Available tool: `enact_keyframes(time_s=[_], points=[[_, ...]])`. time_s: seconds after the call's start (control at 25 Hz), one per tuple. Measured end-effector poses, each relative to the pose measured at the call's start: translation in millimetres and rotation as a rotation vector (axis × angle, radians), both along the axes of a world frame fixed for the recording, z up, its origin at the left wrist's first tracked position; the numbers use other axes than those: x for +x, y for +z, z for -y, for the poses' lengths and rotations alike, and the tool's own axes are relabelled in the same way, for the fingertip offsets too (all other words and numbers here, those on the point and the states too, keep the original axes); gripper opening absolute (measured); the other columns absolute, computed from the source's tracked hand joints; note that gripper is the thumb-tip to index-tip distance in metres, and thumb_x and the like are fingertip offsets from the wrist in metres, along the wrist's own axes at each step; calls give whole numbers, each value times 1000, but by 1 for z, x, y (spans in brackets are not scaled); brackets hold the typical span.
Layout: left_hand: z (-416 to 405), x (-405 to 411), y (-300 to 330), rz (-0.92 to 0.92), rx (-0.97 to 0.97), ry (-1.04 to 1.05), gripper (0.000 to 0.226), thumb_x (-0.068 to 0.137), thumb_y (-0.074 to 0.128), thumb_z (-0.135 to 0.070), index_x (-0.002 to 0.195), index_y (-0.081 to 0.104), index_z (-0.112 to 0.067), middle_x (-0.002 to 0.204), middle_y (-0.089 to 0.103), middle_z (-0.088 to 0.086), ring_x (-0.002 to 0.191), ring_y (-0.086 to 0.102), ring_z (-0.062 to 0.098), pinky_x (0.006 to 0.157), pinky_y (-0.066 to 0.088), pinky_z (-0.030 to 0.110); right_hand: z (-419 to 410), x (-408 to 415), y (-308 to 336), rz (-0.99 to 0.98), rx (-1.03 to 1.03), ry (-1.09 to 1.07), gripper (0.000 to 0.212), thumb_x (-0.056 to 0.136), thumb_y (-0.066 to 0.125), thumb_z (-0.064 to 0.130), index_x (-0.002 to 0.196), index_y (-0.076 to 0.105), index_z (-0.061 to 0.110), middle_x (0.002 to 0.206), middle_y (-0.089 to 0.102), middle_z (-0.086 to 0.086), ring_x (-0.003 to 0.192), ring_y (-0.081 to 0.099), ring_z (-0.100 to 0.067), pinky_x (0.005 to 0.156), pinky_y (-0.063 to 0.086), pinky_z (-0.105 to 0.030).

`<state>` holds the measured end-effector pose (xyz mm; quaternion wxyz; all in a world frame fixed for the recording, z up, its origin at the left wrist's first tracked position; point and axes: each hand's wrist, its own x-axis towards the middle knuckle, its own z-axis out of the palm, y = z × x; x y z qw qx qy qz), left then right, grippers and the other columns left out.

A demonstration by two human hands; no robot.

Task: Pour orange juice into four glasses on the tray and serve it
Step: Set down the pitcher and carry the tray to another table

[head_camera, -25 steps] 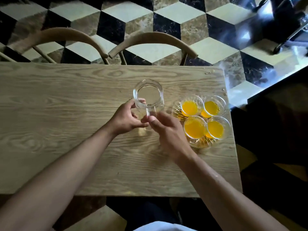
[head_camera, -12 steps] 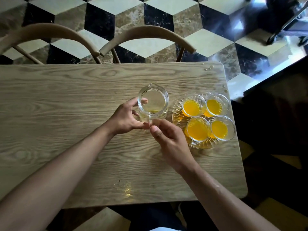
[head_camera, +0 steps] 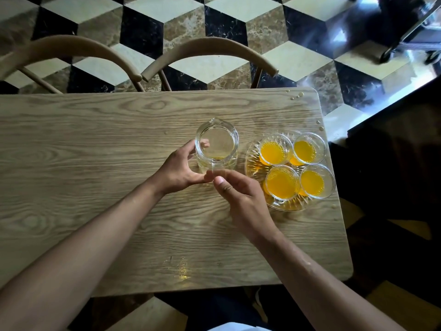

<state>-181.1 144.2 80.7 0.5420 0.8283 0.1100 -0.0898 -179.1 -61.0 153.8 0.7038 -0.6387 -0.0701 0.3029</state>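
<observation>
Juice fills four glasses (head_camera: 296, 164) grouped on a clear tray (head_camera: 253, 163) at the right of the frame, on the wooden table (head_camera: 95, 149). Just left of the tray stands a nearly empty glass jug (head_camera: 216, 145), upright. Left hand (head_camera: 177, 172) curls around the jug's side, touching it. Right hand (head_camera: 241, 199) is loosely curled, fingertips at the jug's base; whether it grips, I cannot tell.

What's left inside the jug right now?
The jug looks almost empty: only a thin yellowish trace shows at the near edge of its bottom. The left hand covers part of its near wall, so anything behind the fingers is hidden.
</observation>
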Motion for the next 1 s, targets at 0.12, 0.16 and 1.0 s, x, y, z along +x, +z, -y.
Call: enact_keyframes(time_s=[0.12, 0.16, 1.0], points=[[3, -4, -1, -54, -38, 20, 107, 55, 92, -46, 147, 37, -42, 145, 56, -20, 142, 48, -4, 119, 35, 15, 6, 3, 2, 39, -122, 27, 24, 97, 65, 14, 117, 73, 2, 118, 74, -6, 113, 67, -14, 99, 53, -40], [3, -6, -1, -69, -22, 17, 106, 55, 93, -43, 144, 35, -51, 141, 56, -33, 138, 47, -13, 114, 34, 8, 8, 4, 2, 40, -157, 41, 27, 95, 68, 18, 118, 73, 4, 118, 74, -5, 114, 67, -14, 100, 52, -45], [150, -102, 35, -86, 72, 867, 31, 94, 73, -4, 122, 63, -13, 111, 69, 9, 102, 67, 25, 97, 53, 31, 238, 109, 0, 79, -220, 11, 37, 89, 67, -4, 121, 65, 15, 116, 71, -10, 107, 68, -24, 90, 54, -33]])
